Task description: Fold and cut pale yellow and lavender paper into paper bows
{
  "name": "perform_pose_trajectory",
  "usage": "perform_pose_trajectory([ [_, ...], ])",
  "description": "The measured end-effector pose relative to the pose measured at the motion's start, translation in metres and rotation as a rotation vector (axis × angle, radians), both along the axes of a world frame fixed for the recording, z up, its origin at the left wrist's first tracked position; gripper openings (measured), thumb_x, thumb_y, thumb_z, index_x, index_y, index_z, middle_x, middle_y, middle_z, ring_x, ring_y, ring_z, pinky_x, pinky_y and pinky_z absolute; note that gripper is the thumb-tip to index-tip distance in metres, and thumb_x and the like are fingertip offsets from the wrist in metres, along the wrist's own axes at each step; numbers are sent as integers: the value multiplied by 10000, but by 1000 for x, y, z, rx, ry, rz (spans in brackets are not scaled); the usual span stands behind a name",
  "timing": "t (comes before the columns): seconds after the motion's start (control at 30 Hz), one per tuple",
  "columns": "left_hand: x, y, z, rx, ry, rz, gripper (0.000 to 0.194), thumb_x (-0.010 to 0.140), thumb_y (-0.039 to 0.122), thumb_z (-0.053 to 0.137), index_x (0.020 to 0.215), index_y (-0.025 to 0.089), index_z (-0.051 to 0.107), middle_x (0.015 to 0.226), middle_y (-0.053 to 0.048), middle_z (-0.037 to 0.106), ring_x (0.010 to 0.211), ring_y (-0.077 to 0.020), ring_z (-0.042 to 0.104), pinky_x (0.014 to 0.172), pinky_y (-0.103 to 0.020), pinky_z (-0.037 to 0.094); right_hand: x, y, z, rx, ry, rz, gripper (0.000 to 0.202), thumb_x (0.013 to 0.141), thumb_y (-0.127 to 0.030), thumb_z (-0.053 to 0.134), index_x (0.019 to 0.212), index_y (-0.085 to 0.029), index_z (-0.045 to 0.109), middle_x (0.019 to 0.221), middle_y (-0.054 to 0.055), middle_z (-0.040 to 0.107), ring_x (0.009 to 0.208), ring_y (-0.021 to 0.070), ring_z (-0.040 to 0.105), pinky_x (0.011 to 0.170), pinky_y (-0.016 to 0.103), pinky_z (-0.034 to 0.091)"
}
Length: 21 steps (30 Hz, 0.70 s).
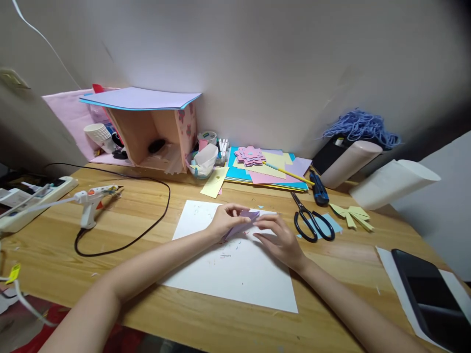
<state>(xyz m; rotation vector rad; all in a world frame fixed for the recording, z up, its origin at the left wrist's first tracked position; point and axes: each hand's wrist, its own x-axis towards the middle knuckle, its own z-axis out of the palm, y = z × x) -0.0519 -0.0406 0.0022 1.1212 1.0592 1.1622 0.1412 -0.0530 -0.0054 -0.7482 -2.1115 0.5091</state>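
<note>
A small piece of purple paper (241,226) is pinched in my left hand (230,220), above a white sheet (228,277) that lies flat on the desk. The fingers partly cover it, so its full shape is hidden. My right hand (277,239) is at the paper's right end. Its fingertips meet the edge there, while the thumb sits lower with a gap between. Tiny paper scraps and marks dot the white sheet. To the right of it, black-handled scissors (311,220) rest partly over a light blue paper piece (331,226).
A glue gun (91,201) with a looping black cord and a power strip (40,203) are on the left. Behind stand a box (154,132) and stacked coloured paper (235,171) with a pink paper flower (250,155). A utility knife (319,189), yellow paper bow (351,215), paper roll (393,184) and phone (430,294) are right.
</note>
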Motion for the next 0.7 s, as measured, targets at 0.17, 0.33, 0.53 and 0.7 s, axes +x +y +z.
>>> perform_pose_trajectory([
  [0.17, -1, 0, 5, -44, 15, 5, 388, 574, 359, 770, 892, 145, 705, 527, 71, 351, 513, -72, 324, 504, -220, 296, 2, 2, -1, -164, -68, 18, 361, 814, -208, 605, 1152, -248, 485, 991, 59, 578, 837, 174, 592, 755, 349, 540],
  [0.33, -1, 0, 9, -12, 63, -5, 402, 502, 290, 804, 867, 158, 698, 492, 76, 356, 586, -108, 415, 612, -241, 375, 0, 4, 2, -242, -15, -18, 341, 799, -246, 623, 1114, -236, 493, 998, 66, 554, 791, 159, 575, 691, 320, 540],
  [0.53, -1, 1, 8, -1, 83, -28, 389, 526, 276, 795, 882, 167, 683, 505, 85, 355, 571, -96, 411, 633, -237, 373, 2, 5, 5, -288, 21, -91, 111, 771, -184, 627, 850, -205, 552, 813, 21, 544, 630, 116, 515, 552, 248, 478],
  [0.7, -1, 2, 6, 15, 97, 9, 338, 594, 364, 753, 869, 174, 700, 515, 72, 366, 538, -87, 366, 574, -224, 335, 2, 4, 7, -239, 10, 55, 152, 750, -78, 562, 830, -207, 574, 884, 41, 595, 748, 141, 581, 609, 256, 508],
])
